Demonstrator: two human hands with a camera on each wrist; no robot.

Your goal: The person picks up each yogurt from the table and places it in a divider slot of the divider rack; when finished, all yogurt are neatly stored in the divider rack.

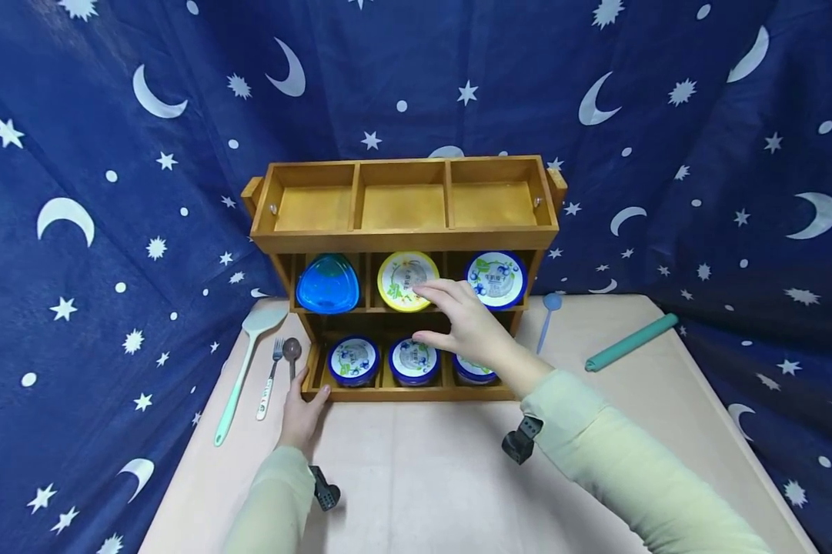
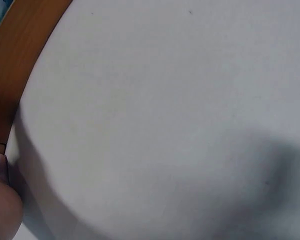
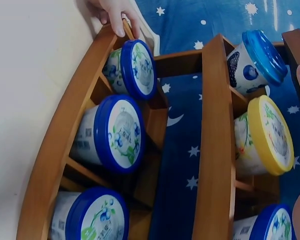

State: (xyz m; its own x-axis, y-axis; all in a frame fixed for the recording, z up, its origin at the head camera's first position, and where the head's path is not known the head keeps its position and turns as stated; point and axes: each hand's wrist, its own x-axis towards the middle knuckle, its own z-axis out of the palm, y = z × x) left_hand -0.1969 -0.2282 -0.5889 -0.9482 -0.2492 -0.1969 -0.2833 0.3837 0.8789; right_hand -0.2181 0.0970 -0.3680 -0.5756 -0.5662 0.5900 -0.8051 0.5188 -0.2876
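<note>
A three-tier wooden rack [image 1: 405, 241] stands on the table. At its lower left front corner my left hand [image 1: 301, 415] holds the wood, thumb on the front. My right hand [image 1: 467, 319] hovers before the middle tier, thumb and fingers apart with nothing between them. Nearest to its fingertips is a yellow-lidded tub [image 1: 398, 281], between a cup with a bright blue lid [image 1: 328, 285] and a blue-lidded tub [image 1: 496, 278]. In the bottom tier sit three more blue-lidded tubs [image 3: 125, 132]; my right hand partly hides the right one in the head view.
Left of the rack lie a pale green spatula [image 1: 238, 377], a fork [image 1: 270, 378] and a brown spoon [image 1: 292, 350]. To the right are a small blue spoon [image 1: 549, 315] and a green rolled item [image 1: 630, 342]. A star-patterned cloth [image 1: 706, 192] hangs behind.
</note>
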